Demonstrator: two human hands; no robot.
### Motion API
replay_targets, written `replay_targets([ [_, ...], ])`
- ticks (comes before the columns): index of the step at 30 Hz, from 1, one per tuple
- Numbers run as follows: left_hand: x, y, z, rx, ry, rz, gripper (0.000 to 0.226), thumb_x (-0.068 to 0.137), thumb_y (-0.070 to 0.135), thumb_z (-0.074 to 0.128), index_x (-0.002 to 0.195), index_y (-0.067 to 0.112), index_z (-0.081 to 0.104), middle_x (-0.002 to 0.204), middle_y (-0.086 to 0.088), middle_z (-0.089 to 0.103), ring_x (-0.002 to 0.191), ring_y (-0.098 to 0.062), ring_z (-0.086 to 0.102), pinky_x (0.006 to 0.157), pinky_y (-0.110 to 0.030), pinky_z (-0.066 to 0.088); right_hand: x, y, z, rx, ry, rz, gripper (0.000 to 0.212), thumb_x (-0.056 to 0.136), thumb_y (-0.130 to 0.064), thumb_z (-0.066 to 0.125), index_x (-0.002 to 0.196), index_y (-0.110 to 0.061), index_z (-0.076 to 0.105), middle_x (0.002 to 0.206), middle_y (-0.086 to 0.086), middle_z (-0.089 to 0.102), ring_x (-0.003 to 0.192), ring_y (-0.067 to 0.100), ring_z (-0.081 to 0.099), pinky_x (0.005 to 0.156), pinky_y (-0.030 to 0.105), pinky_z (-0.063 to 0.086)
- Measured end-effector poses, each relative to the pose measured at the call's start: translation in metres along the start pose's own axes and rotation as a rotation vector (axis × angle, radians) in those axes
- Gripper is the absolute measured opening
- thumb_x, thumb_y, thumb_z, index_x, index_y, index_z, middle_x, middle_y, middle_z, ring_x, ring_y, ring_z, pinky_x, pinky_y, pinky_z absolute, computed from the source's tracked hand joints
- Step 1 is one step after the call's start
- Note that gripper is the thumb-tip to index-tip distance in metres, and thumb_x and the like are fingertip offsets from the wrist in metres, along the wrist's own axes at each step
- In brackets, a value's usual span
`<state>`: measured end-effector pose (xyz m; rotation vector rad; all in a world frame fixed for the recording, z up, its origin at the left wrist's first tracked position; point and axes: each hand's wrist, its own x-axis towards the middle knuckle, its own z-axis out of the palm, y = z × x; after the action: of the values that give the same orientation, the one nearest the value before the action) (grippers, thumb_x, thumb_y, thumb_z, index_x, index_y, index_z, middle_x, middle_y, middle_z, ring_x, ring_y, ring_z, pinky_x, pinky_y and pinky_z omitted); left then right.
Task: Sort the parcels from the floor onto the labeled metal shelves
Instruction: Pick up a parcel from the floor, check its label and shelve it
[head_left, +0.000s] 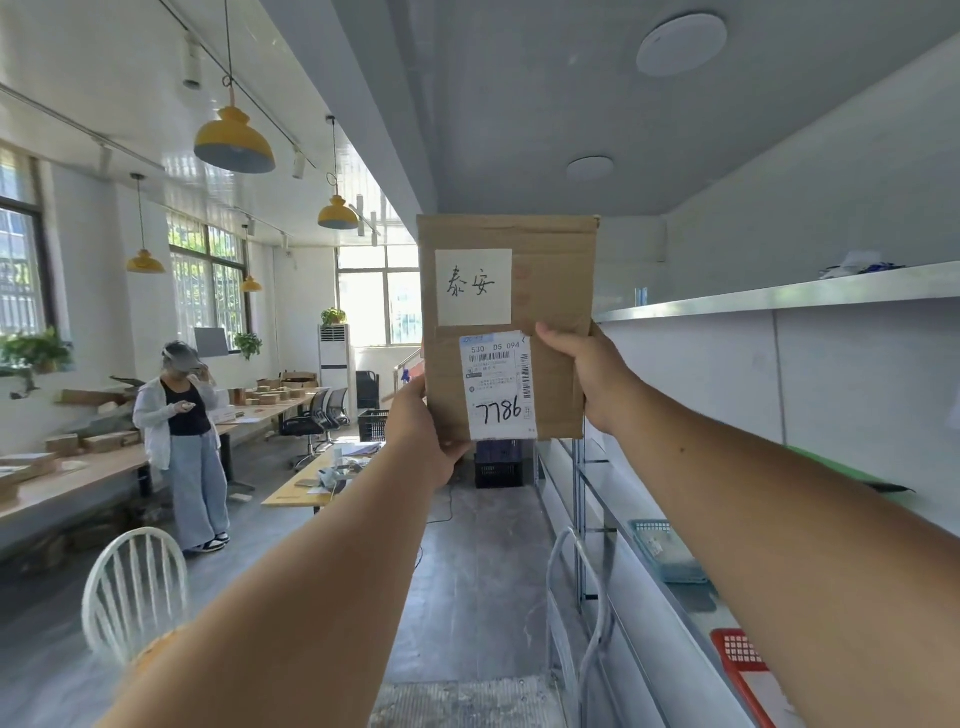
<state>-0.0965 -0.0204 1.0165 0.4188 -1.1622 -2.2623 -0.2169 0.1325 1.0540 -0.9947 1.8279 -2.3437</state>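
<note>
A flat brown cardboard parcel (550, 291) is held upright at arm's length in the middle of the view. It carries a white handwritten label and a shipping label marked 7786. My left hand (421, 431) grips its lower left corner. My right hand (587, 374) grips its right edge, thumb on the front. The metal shelves (769, 296) run along the right wall, beside the parcel.
On the lower shelves lie a teal basket (665, 551) and a red basket (743, 660). A metal cart handle (587, 582) stands below. A white chair (135, 587) is at lower left. A person (182, 447) stands by long wooden tables (93, 467). Dark crates (498, 462) sit down the aisle.
</note>
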Motion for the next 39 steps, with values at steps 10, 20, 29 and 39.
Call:
replay_targets([
  [10,0.029,0.021,-0.003,0.322,-0.024,0.242,0.093,0.066,0.093,0.039,0.138,0.039,0.064,0.121,-0.004,0.079,0.109,-0.03,0.076,0.101,-0.054,0.058,0.01,-0.002,-0.013,-0.068,-0.096,0.174,0.128,0.044,-0.115,0.046,0.156,-0.055,0.04,0.17,-0.006,0.04,0.158,0.029,0.035,0.127,0.07,0.018],
  [20,0.001,0.036,0.003,0.265,-0.118,0.207,0.065,0.092,0.085,0.048,0.114,0.033,0.079,0.11,-0.004,0.085,0.105,-0.033,0.08,0.102,-0.054,0.061,-0.008,-0.011,-0.014,-0.064,0.065,0.111,0.083,0.089,-0.091,0.033,0.135,-0.033,0.072,0.137,0.006,0.073,0.13,0.031,0.066,0.117,0.057,0.046],
  [29,0.021,0.008,-0.005,0.124,-0.211,0.159,0.105,0.051,0.1,0.07,0.128,0.028,0.078,0.122,-0.007,0.082,0.114,-0.04,0.077,0.109,-0.061,0.055,-0.001,0.003,-0.024,0.103,0.019,0.144,0.082,0.083,-0.083,0.055,0.128,-0.018,0.078,0.125,0.017,0.078,0.116,0.04,0.074,0.11,0.059,0.054],
  [39,0.014,-0.003,0.021,0.131,-0.376,0.073,0.076,0.094,0.086,0.038,0.124,0.027,0.075,0.123,-0.012,0.081,0.12,-0.041,0.074,0.113,-0.062,0.051,-0.012,0.005,-0.051,0.091,0.086,0.182,0.078,0.091,-0.085,0.042,0.13,-0.026,0.076,0.122,0.012,0.08,0.112,0.036,0.077,0.106,0.056,0.057],
])
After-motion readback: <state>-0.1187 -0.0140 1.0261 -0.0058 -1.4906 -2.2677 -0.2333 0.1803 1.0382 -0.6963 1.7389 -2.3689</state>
